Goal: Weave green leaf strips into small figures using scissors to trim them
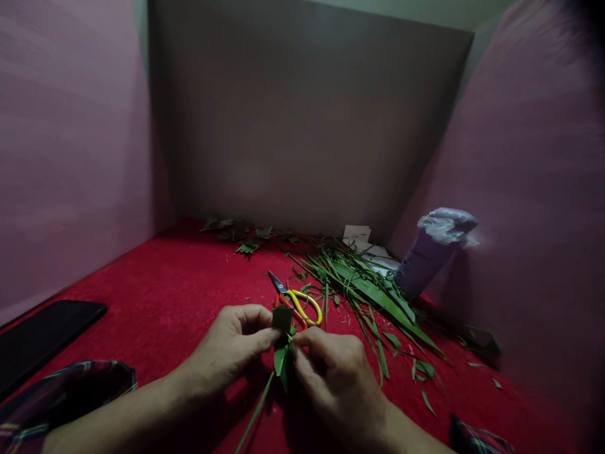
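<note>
A: Where is the leaf piece (281,360)?

B: Between the two hands, above the red cloth (161,277) on the counter. It stands roughly upright, with a thin green stalk (258,410) slanting down from it toward the near edge.

A: And the hands?

B: The left hand (234,335) pinches the leaf between thumb and forefinger. The right hand (338,369) has its fingertips closed on a pale sliver (290,337) against the leaf's other side.

A: What lies just beyond?

B: Scissors (289,293) with one yellow handle and one red, the dark blade tips pointing away to the left. The leaf partly covers the red handle.

A: Farther right?

B: A heap of long green leaves (373,293), small cuttings scattered around it. Behind are a white card (357,234) and a tilted purple bin (425,261) with clear plastic around its rim.

A: The left?

B: A flat black object (51,334); I can't tell what. More leaf scraps (247,248) lie along the back.
</note>
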The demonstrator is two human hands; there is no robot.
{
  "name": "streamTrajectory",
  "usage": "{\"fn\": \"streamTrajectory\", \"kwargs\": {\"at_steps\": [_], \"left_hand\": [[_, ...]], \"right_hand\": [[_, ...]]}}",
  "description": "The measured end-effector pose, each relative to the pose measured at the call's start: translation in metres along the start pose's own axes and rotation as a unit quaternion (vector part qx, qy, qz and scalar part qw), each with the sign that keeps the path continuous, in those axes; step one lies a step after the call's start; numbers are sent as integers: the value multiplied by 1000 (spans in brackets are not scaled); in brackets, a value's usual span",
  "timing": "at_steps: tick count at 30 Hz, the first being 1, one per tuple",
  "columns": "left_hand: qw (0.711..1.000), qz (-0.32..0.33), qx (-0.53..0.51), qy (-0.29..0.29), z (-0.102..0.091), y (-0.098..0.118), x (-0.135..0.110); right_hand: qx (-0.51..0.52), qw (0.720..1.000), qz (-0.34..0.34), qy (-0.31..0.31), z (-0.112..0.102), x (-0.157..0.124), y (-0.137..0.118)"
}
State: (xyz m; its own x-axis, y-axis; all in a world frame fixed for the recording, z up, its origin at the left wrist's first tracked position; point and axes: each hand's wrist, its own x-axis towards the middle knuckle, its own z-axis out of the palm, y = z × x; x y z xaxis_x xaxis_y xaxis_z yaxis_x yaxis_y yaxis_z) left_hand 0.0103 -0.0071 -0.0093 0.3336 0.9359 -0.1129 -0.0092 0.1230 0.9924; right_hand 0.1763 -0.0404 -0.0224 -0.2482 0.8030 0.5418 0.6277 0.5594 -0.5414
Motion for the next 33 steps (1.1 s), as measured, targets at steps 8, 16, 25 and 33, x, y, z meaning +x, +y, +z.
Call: {"fn": "streamTrajectory", "kwargs": {"at_steps": [8,16,25,33], "left_hand": [[1000,-23,-12,-1,-4,3,3],[999,-30,-17,-23,-7,2,5],[993,-31,-99,-49,1,5,-2],[996,-31,-77,-46,0,5,-3]], "right_hand": [[20,1000,-1,15,-2,0,1],[74,996,31,26,-3,0,5],[97,992,75,5,-1,2,5],[192,966,172,-28,-2,6,0]]}}
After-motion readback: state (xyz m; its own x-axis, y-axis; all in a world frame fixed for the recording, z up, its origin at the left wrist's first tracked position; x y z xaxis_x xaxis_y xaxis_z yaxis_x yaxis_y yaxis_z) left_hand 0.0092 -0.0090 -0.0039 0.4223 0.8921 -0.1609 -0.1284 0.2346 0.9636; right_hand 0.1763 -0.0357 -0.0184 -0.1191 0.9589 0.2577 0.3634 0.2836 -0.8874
